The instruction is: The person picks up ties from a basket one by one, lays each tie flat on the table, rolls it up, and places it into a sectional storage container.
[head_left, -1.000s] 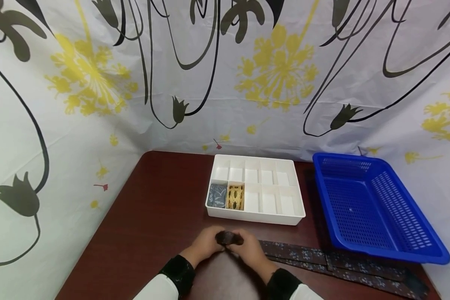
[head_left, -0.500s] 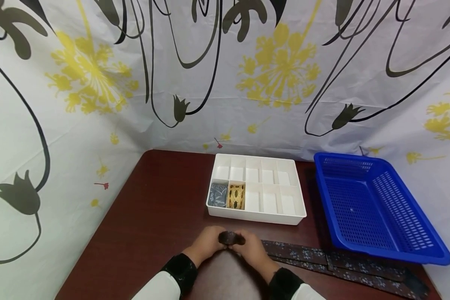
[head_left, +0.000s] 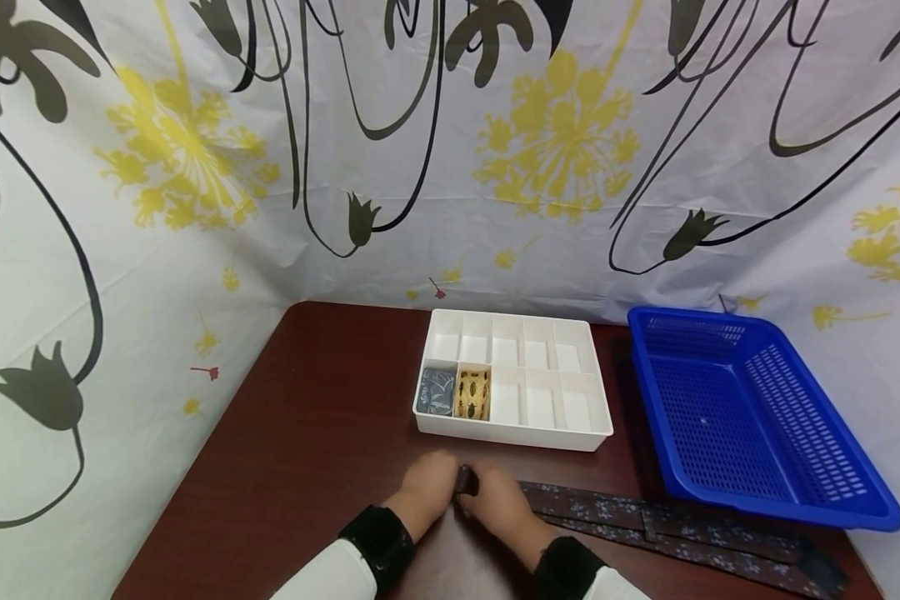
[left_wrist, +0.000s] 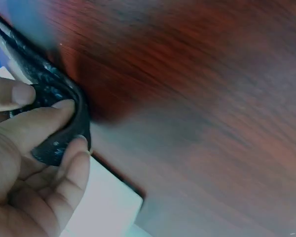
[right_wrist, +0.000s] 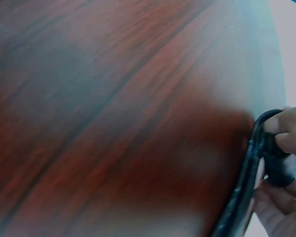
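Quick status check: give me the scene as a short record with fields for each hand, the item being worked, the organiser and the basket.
left hand: fingers curled round the rolled end of the tie
right hand: pinches the same roll from the other side
tie: dark, small pale flower print; its unrolled length lies flat on the table, running right toward the basket
organiser tray: white, ten compartments; the two front-left ones hold a rolled grey tie and a rolled yellow tie
basket: blue, right of the tray, nothing visible inside

Dark wooden table [head_left: 322,425], white divided tray [head_left: 513,433], blue basket [head_left: 757,500], probably a necktie [head_left: 645,521]
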Demonstrator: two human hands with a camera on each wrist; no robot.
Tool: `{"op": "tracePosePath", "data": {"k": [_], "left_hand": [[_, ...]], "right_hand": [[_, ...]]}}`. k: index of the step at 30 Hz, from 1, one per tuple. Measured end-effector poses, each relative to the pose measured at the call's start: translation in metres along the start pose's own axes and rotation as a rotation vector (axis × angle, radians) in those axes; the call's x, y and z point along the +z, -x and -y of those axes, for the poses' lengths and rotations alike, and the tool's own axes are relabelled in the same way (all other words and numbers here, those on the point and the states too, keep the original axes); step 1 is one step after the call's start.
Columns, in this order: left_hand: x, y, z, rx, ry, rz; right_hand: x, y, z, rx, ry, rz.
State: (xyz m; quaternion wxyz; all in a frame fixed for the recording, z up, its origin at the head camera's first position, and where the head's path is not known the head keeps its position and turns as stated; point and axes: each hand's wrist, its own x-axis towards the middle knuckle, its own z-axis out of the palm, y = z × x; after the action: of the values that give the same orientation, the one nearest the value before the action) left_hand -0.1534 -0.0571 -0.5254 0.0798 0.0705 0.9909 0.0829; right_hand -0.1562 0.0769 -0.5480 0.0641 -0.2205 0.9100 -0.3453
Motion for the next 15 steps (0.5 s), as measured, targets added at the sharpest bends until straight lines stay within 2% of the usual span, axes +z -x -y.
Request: {"op": "tracePosePath", "data": {"k": [4,9,12,15], "left_hand": [[0.001,0.000,-0.005,-0.022,-0.009,-0.002],[0.001,0.002,0.000,0.028,-0.004,-0.026],[0.002,0.003,0.008,0.073,0.049,-0.044],[0.006,0.003,0.018,0.126,0.135,-0.061]], "right_hand": [[0.001,-0.002,0.005,-0.024,0.065,-0.025],[0.001,-0.004,0.005,-0.018,0.097,-0.026],[0.002,-0.004,0.001,-0.025,0.070,-0.027],[0.002,-0.004,-0.005,-0.044,-0.007,-0.026]]}}
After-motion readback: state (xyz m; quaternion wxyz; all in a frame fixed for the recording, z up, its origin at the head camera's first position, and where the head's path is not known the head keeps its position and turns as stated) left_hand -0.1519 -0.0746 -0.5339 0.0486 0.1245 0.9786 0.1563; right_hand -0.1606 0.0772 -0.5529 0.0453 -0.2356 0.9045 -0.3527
